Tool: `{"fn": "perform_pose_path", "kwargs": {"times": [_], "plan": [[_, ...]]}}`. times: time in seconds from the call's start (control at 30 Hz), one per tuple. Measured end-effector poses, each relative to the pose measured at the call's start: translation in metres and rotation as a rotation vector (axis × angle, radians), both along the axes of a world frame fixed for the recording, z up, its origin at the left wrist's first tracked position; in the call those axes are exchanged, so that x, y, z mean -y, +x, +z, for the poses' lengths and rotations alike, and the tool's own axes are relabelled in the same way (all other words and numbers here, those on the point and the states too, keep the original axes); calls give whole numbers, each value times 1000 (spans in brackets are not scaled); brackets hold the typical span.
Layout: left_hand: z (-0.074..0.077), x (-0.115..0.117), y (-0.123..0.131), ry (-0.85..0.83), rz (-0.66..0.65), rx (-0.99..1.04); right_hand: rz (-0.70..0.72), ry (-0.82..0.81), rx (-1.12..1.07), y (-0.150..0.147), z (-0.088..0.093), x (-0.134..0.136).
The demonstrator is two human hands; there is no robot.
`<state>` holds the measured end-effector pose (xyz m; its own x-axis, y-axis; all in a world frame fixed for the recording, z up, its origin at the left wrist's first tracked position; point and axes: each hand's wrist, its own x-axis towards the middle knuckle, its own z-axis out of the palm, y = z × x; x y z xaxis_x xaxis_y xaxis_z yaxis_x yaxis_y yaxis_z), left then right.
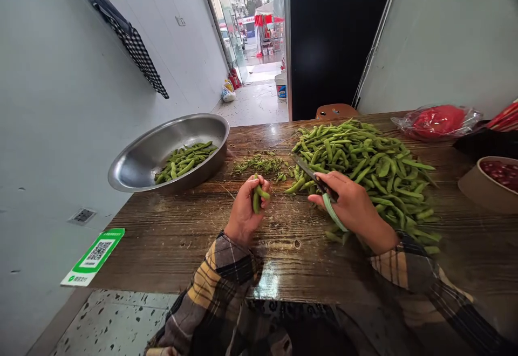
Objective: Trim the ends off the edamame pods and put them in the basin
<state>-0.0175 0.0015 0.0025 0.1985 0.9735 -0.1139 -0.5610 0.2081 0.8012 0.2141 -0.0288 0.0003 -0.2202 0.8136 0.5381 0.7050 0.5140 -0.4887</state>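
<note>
My left hand [245, 207] is closed around a few green bean pods [258, 194], held just above the wooden table [182, 226]. My right hand [351, 202] grips scissors [313, 177] with light green handles, blades pointing left toward the pods. It rests against a big pile of green bean pods [364, 164] on the table. A small heap of cut pod tips [261, 164] lies ahead of my left hand. A round steel basin [133, 170] at the left holds trimmed pods [186, 161].
A red item in clear plastic [437, 121] and a tan bowl of red pieces [491, 183] sit at the right. A chair back [335, 111] stands behind the table. The white wall at left carries a green QR sticker [95, 256]. An open doorway shows a street beyond.
</note>
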Motion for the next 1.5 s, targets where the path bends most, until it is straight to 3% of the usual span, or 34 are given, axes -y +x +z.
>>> {"fn": "perform_pose_path", "kwargs": {"times": [0.17,0.43,0.67,0.83,1.1,1.2,1.3,1.5], "plan": [[-9,-9,12,1,31,-220,-17,41,-60,3,-1,-6],[-18,-20,39,54,-43,-452,-19,22,-55,1,-4,-7],[-28,-32,52,438,92,-1036,3,-32,-23,-1,-6,-8],[-37,-33,43,501,109,-1236,-2,-71,8,-2,-6,-7],[-43,-33,50,640,29,-1518,-4,-62,2,-2,-7,-7],[-39,-32,46,638,61,-1455,2,-58,-13,-1,-7,-7],[-30,-26,37,567,115,-1210,-15,-46,-45,1,-8,-9],[-9,-3,20,283,-85,-721,-11,-61,-39,3,-7,-8]]}}
